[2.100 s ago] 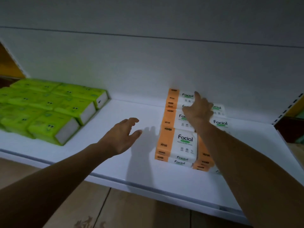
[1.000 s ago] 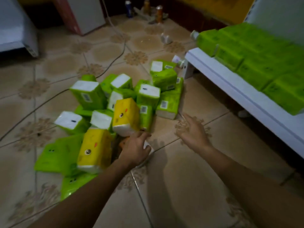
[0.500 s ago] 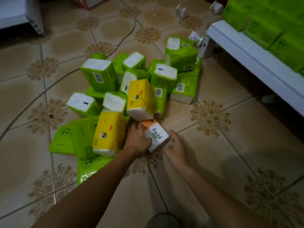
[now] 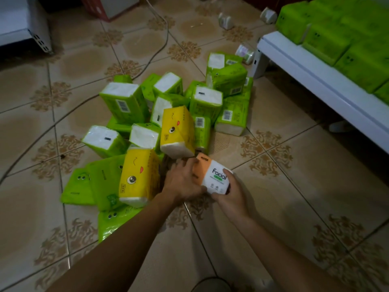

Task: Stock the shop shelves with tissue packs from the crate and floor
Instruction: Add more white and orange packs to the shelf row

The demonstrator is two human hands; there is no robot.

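Brought in since earlier, the right grip (image 4: 229, 197) is curled round the orange-and-white plastic-wrapped tissue pack (image 4: 215, 175), clasped too by the left grip (image 4: 182, 182) at the tiled floor (image 4: 299, 186); pickup is judged underway, and shelving is needed next.

A grey cable (image 4: 167, 32) is shown curving down from the upper edge. A white box with a red edge (image 4: 117, 5) is seen to its left. One small white fitting (image 4: 225, 21) and a second white fitting (image 4: 268, 15) are set apart at upper right. Below them, a pale roll (image 4: 245, 53) is laid on its side.
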